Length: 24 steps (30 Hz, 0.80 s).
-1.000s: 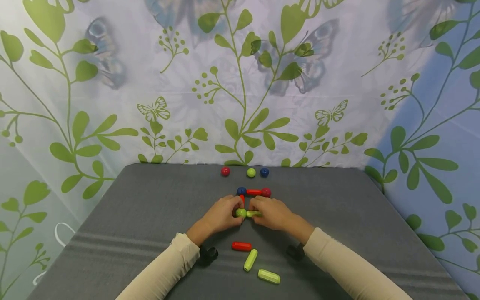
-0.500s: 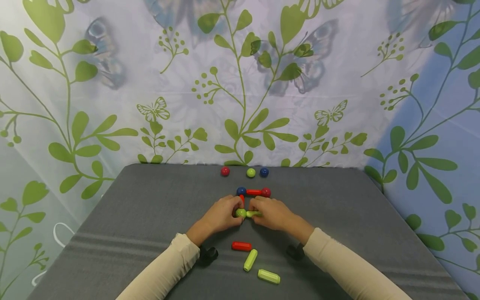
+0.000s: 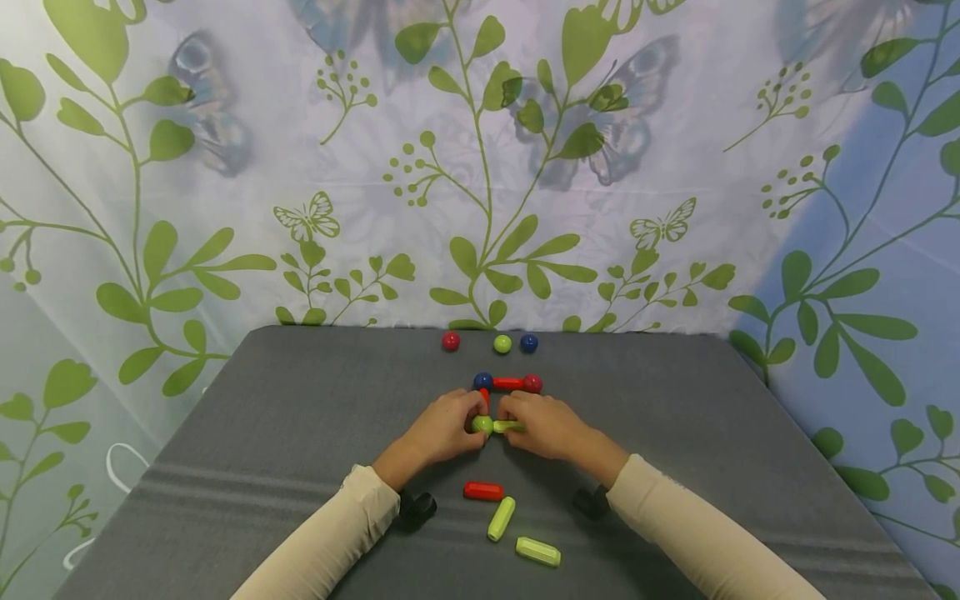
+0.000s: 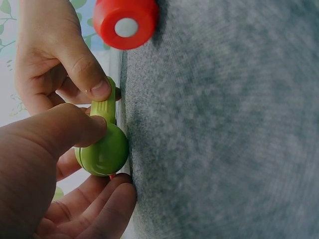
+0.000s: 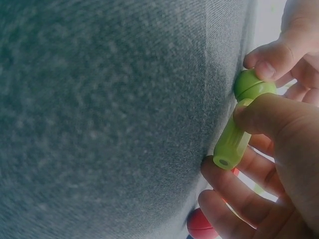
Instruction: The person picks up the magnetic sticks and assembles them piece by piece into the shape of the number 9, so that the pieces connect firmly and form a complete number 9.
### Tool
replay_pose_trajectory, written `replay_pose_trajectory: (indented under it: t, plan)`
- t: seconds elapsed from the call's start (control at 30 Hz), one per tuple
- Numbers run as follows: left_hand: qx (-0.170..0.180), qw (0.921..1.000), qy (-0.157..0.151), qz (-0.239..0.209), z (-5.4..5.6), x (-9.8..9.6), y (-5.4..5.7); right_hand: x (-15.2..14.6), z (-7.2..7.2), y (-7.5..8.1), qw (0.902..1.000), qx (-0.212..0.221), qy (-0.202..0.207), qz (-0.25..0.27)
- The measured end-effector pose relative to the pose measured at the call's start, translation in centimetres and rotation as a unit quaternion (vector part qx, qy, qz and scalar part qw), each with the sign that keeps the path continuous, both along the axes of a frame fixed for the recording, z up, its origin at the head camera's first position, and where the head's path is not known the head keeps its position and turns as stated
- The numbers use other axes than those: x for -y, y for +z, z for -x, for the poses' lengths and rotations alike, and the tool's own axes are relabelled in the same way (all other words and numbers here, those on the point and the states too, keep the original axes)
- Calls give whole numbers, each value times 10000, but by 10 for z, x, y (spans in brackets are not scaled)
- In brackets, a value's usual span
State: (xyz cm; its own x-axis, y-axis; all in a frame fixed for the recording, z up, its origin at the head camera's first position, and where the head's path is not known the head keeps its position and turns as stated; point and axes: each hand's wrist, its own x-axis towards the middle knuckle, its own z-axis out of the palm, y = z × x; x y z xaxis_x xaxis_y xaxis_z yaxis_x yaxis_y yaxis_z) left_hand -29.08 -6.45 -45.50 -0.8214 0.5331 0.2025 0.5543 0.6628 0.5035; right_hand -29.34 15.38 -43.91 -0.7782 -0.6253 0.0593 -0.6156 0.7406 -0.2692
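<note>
My left hand [image 3: 448, 425] grips a glossy green ball [image 4: 105, 152], its thumb pressed on the upper side. Beside it my right hand [image 3: 547, 425] pinches a light green ribbed rod [image 5: 233, 137] between thumb and fingers. One end of the rod meets the ball; the other shows a small grey disc. From the green ball a red rod [image 3: 484, 400], partly covered by my left fingers, runs back to a blue ball [image 3: 483, 381]. Another red rod [image 3: 508, 383] joins that blue ball to a red ball [image 3: 532, 383].
At the far edge of the grey table [image 3: 337, 375] lie loose red [image 3: 451, 342], green [image 3: 502, 343] and blue balls [image 3: 529, 342]. Nearer me are a red rod [image 3: 483, 491] and two light green rods [image 3: 501, 519]. A patterned cloth [image 3: 480, 167] hangs behind.
</note>
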Motion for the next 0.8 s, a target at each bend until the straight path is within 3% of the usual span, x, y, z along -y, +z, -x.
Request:
replay_pose_trajectory:
  t: [0.53, 0.67, 0.8]
  plan:
    - [-42, 10000, -53, 4, 2, -2, -1, -5, -2, 2, 9999, -109, 32, -40]
    - [-47, 10000, -80, 2, 1, -1, 0, -7, -11, 8, 9982, -557, 97, -206]
    - [-81, 9999, -96, 61, 1, 0, 1, -7, -32, 17, 9919, -1094, 591, -268]
